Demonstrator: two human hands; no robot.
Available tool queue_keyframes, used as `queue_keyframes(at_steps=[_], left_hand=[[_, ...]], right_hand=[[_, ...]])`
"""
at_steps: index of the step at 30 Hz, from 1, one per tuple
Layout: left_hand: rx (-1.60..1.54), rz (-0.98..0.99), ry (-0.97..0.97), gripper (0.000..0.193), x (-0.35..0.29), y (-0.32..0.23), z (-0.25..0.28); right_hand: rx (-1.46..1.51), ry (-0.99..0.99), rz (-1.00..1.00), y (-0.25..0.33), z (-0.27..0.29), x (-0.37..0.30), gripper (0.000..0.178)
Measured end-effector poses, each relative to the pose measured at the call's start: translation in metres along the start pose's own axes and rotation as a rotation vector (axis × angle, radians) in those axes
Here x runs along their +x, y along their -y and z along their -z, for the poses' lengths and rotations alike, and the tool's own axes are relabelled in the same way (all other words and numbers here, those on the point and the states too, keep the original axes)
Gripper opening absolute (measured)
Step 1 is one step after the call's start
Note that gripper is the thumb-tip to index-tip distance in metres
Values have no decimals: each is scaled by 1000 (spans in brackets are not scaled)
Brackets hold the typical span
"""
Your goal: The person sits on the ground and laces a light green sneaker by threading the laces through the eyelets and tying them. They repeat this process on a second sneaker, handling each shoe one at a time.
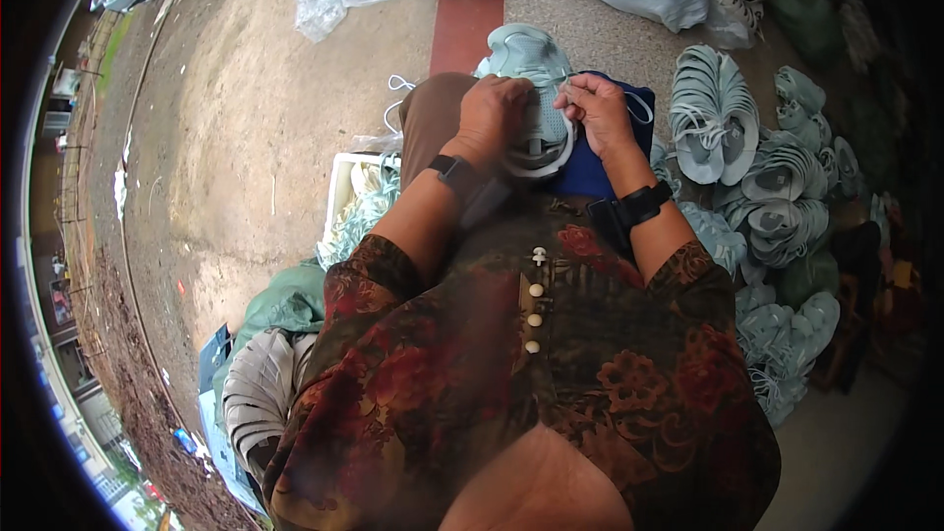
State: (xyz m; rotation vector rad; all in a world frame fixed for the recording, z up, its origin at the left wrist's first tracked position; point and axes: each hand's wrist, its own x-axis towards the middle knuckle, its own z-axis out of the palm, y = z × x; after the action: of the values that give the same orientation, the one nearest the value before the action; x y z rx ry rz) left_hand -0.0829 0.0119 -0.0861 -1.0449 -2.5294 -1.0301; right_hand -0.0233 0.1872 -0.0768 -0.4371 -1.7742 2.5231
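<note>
In the head view, the shoe upper (523, 54) lay on the lap (429, 118) by a blue cloth (582, 175), between the left hand (492, 116), whose fingers were bent, and the right hand (600, 113), whose fingertips were narrowed, though I could not tell what either held, and stacked uppers (710, 103) stood at the right.

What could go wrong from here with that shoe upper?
The pale green shoe upper rests partly on dark blue fabric with no clamp in view, so it might slip if the left hand and right hand eased off.
A white lace loop juts out beyond the brown trouser leg, another loop on the right; either could snag.
A fanned stack of uppers sits off to the right, so a wide pull that way might knock it.
</note>
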Motion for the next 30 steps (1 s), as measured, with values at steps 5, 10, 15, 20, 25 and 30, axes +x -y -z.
queue_keyframes(at_steps=[5, 10, 15, 20, 25, 30], left_hand=[[112, -31, 114, 11, 8, -19, 8], [36, -205, 41, 6, 13, -10, -6], [-293, -386, -9, 15, 10, -35, 18], [-1095, 293, 306, 9, -23, -18, 43], [-1220, 397, 336, 8, -39, -11, 56], [-1311, 412, 397, 9, -43, -5, 64]], right_hand=[[2, -21, 2, 0, 0, 3, 8], [-7, -42, 32, 6, -4, 2, 7], [-113, -29, 50, 7, 1, 2, 6], [-518, 55, 143, 16, -14, 3, 7], [-1134, 39, 526, 16, -25, 0, 7], [-1475, -16, 473, 21, -38, -2, 8]])
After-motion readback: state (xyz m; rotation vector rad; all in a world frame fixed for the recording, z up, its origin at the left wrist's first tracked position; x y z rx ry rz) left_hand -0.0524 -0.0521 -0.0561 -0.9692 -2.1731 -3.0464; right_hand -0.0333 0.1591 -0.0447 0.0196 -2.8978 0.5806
